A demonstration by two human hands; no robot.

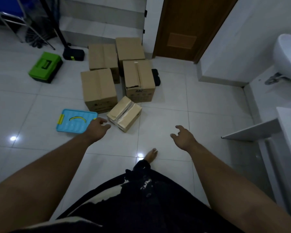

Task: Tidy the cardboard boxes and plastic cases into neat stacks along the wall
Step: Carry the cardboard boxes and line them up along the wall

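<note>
both hands empty, fingers loose. left hand [97, 127] hovers over the right corner of the flat blue case [74, 121]; right hand [183, 137] is over the bare tile floor [175, 101], well apart. small taped box [124, 113] sits skewed just past the left hand. behind it are the front cardboard boxes [98, 89], then the rear cardboard boxes [102, 56], all unstacked. green case [44, 66] lies far left, black case [73, 54] beyond it.

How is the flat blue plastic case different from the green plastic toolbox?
The flat light-blue plastic case is low and thin; the green plastic toolbox is taller and boxier. The blue case has a yellow handle; the green toolbox has a black base. The blue case lies by the left hand; the toolbox sits farther off. Both sit closed on the floor.
</note>
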